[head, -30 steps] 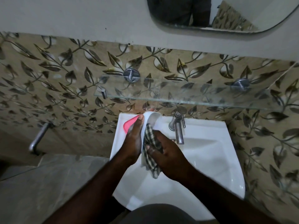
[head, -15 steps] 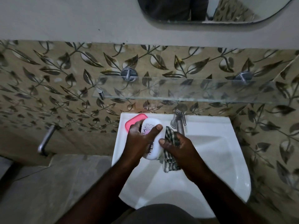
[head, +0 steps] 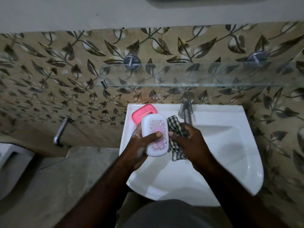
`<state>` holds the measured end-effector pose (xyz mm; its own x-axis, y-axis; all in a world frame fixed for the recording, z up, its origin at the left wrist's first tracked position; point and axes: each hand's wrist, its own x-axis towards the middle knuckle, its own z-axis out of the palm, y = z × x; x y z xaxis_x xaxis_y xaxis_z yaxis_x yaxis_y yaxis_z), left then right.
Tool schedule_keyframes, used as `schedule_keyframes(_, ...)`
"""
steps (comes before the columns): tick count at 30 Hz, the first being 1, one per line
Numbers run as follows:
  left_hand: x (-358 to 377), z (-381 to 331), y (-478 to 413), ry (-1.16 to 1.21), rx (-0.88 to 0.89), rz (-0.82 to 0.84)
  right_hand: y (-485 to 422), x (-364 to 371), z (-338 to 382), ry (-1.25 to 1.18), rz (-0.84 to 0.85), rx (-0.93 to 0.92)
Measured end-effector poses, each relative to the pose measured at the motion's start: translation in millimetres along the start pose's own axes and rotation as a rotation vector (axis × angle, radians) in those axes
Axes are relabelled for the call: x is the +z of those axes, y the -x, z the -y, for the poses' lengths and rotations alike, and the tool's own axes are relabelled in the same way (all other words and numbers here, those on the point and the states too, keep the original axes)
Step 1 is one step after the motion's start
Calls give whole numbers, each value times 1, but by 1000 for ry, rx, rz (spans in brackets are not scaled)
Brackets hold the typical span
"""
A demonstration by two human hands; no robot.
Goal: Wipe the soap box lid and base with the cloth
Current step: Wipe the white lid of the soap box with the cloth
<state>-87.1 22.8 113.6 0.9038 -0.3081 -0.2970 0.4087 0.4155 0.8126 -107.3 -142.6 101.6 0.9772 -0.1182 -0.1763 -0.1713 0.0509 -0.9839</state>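
Note:
My left hand (head: 141,145) grips the white soap box lid (head: 155,134), its pink patterned top facing up and my thumb lying across it. Just to the right, my right hand (head: 190,142) is closed on a checked cloth (head: 176,129), which touches the lid's right edge and hangs down below my fingers. The pink soap box base (head: 142,112) lies on the sink's back left corner, partly covered by the lid.
The white sink (head: 230,145) sits under my hands, with a steel tap (head: 186,111) at its back. A glass shelf (head: 197,74) juts from the leaf-patterned tiled wall above. A metal rail (head: 60,132) is at left, and a white fixture (head: 9,163) lies at far left.
The lid has turned from edge-on to flat with its patterned top up. The cloth has come out from inside it to its right side. The view has tilted down.

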Motion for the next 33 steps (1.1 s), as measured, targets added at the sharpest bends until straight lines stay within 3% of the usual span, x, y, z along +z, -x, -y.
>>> schedule_keyframes(2,0,5,5,63,-66,35,3,-2,-3,138,-11,-77)
schedule_keyframes(5,4,11,7,-35,-55,25,6,-6,-6,292,1,-158)
schedule_keyframes(10,-5,2,1,-420,44,-93,-4,-16,10,-97,-79,29)
schedule_keyframes(13,-9,-8,3,-679,82,-70,-9,-20,13,-120,-96,63)
schedule_keyframes(16,-5,-8,4,-848,83,-1,-10,-12,11,145,-21,-106)
schedule_keyframes(19,-5,-6,4,-934,53,-50,3,6,9,426,87,-357)
schedule_keyframes(22,-11,-10,2,-997,45,-72,16,18,6,676,38,-617)
schedule_keyframes(25,-15,-15,2,-1019,67,-74,15,18,4,857,111,-812)
schedule_keyframes(26,-15,-16,2,-1017,86,-63,9,18,5,842,137,-798)
schedule_keyframes(30,-4,-21,5,-1059,167,46,-16,17,11,554,119,-458)
schedule_keyframes(33,-2,-27,-1,-1030,195,-8,-7,25,19,571,125,-540)
